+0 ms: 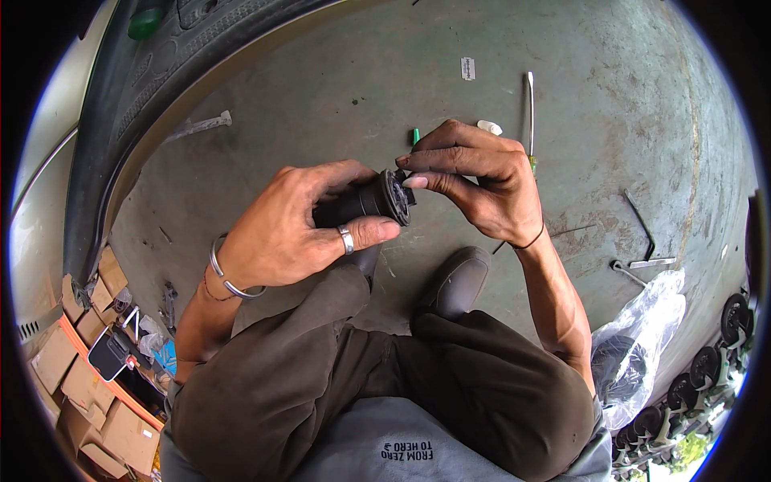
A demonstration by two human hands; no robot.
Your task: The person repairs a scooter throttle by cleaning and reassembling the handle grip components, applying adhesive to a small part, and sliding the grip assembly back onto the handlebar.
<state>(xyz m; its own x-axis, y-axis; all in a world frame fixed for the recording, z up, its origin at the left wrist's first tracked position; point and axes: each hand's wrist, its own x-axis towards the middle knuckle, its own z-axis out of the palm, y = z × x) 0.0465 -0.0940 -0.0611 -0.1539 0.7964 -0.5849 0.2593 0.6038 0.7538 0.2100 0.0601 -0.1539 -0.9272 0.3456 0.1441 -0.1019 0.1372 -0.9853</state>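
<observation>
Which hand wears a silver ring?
The left hand, the one wrapped around the black cylinder: a silver ring shows on its thumb. No ring shows on the right hand at the cylinder's end.

I see cardboard boxes at the frame's lower left, a clear plastic bag and black wheels lower right.

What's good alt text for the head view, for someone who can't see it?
A person's left hand holds a black cylinder, and the right hand is at its rimmed end. On the grey-green floor beyond lie a screwdriver and a razor blade; a clear bag lies to the right.
</observation>
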